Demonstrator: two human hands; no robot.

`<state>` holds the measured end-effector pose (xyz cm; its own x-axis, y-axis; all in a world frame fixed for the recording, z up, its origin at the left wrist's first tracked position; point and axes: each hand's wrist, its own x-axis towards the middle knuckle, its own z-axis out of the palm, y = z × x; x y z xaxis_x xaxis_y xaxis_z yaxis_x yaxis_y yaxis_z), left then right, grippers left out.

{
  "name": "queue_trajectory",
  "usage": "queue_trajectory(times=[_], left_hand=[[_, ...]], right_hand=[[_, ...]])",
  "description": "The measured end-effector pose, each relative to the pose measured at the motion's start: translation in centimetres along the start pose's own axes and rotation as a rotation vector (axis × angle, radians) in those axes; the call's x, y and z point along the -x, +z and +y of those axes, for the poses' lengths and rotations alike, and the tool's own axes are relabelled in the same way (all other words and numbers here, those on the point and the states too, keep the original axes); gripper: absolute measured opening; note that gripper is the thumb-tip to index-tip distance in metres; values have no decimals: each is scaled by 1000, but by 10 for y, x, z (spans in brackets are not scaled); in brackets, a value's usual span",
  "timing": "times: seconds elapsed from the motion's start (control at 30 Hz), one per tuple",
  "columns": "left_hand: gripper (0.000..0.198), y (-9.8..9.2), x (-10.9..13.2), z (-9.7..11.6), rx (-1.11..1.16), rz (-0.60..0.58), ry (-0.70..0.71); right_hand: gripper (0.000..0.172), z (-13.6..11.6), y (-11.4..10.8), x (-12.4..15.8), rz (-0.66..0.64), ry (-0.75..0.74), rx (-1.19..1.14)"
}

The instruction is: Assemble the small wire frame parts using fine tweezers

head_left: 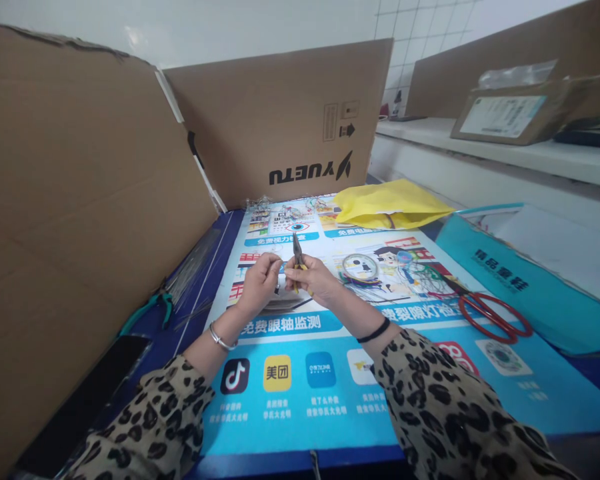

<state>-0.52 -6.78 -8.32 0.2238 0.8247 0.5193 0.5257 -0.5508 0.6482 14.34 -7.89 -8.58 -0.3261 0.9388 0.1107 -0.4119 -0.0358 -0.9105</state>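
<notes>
Needle-nose pliers (297,250) with yellow handles are in my right hand (319,280), jaws pointing up and away from me. My left hand (259,283) is close beside them with thumb and fingers pinched together; whatever is between the fingertips is too small to make out. Both hands are above a printed poster sheet (280,427). A small pale object lies partly hidden beneath them. Right of the pliers is a round spool (360,268) with thin coloured wires around it. Tangled thin wire (427,279) lies farther right.
Red-handled scissors (497,317) and a teal bag (520,280) lie at right, a yellow bag (393,203) behind. At left are teal-handled pliers (150,310), straight wires (187,273) and a dark flat object (87,400). Cardboard walls (275,120) stand left and behind.
</notes>
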Motion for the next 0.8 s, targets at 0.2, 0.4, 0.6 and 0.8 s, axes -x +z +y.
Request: queue_trajectory(times=[0.2, 0.4, 0.6, 0.8], left_hand=[[16, 0, -1, 1, -11, 4, -12], [17, 0, -4, -2, 10, -12, -21], [18, 1, -8, -4, 24, -126, -31], [20, 2, -17, -9, 370, -279, -227]], right_hand=[[31, 1, 4, 1, 25, 19, 6], [28, 5, 0, 0, 24, -6, 81], [26, 5, -2, -3, 111, -52, 191], [23, 13, -10, -9, 391, -96, 290]])
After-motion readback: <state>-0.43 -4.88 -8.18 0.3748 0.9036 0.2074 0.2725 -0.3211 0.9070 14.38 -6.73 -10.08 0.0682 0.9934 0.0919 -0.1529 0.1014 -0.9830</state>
